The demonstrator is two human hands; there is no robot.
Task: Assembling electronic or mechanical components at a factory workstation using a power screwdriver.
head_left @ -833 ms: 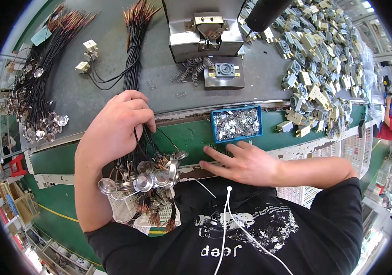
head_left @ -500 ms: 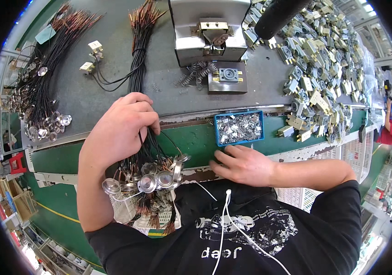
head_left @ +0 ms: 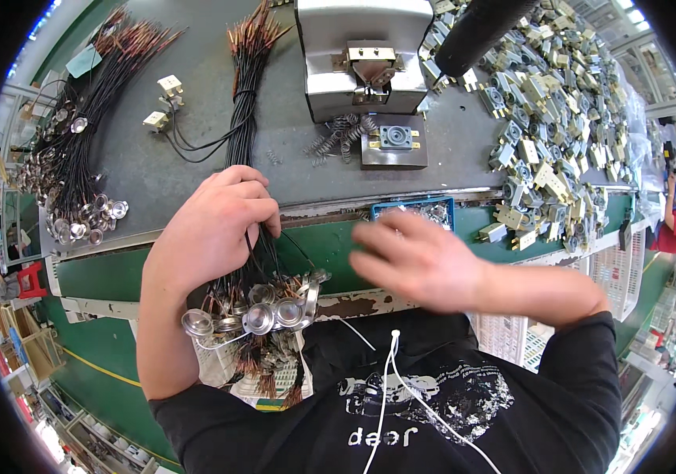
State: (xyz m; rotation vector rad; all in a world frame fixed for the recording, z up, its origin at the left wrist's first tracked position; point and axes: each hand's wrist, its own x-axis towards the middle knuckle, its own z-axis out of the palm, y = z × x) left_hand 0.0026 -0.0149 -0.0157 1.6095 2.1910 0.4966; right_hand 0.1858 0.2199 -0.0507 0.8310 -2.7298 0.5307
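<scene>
My left hand (head_left: 219, 217) is curled over a bundle of black wires (head_left: 242, 138), its fingers closed on the wires at the table's front edge. Bare copper ends fan out at the bundle's far end. Below the hand, round silvery metal caps (head_left: 260, 318) hang at the wires' near ends. My right hand (head_left: 421, 265), smeared by motion, hovers over the near side of a blue tray (head_left: 452, 212) of small metal pieces and partly hides it. Whether its fingers hold anything cannot be made out. A grey socket part (head_left: 396, 137) rests on a metal block behind the tray.
A metal press (head_left: 363, 59) stands at the back middle, with loose springs (head_left: 344, 136) before it. Many grey and cream socket parts (head_left: 543, 134) heap up at right. Another wire bundle (head_left: 89, 134) lies at left, near two cream connectors (head_left: 163, 103). A black cylinder (head_left: 484, 35) juts in above.
My right hand has risen from the tray's near edge and moved slightly left, now covering part of the tray. My left hand keeps its place on the wires; the whole view has shifted slightly.
</scene>
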